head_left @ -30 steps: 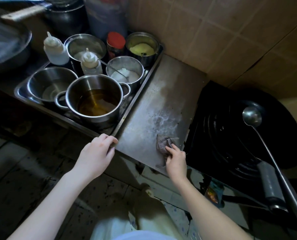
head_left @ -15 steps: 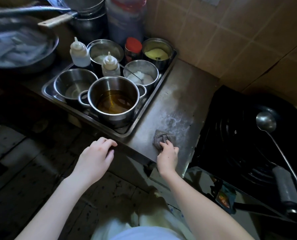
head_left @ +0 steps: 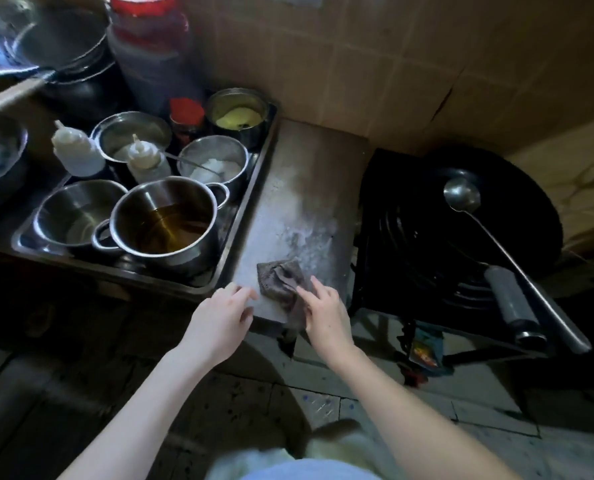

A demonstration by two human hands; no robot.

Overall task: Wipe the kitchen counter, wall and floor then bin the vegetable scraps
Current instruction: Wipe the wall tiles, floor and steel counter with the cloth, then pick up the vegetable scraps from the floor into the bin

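Tiled wall (head_left: 392, 64): tan square tiles, grid joints, dark crack on the right; looks due after the counter, going by task order.
Floor (head_left: 63, 393): dark speckled slabs, flat; probably the last wipe.
Steel counter (head_left: 309, 174): flat dull sheet, narrow strip between tray and stove. Whitish grainy smear mid-strip, just beyond the cloth. Best done in overlapping strokes, back to front, pulling residue to the front edge and not toward the tray.
Wok (head_left: 427, 230): black, round, concentric rings showing, right of the strip.
Tray (head_left: 255, 188): pressed steel, raised rim along the strip's left side; holds pots, bowls, squeeze bottles.
Pot (head_left: 165, 226): polished steel, loop handles, amber liquid, no lid; sits near the tray's front corner, so no flicking that way.
Ladle (head_left: 462, 197): shiny round bowl, long thin handle, lying in the wok.
Cloth (head_left: 281, 277): grey-brown, woven, limp, crumpled; on the counter's front edge, one corner hanging over. Flattening it should give more contact.
Right hand (head_left: 326, 315): fingers spread, fairly straight, pressing the cloth down; no pinch visible.
Left hand (head_left: 216, 323): relaxed, empty, fingertips at the counter's front edge just left of the cloth.
Vegetable scraps: none visible.
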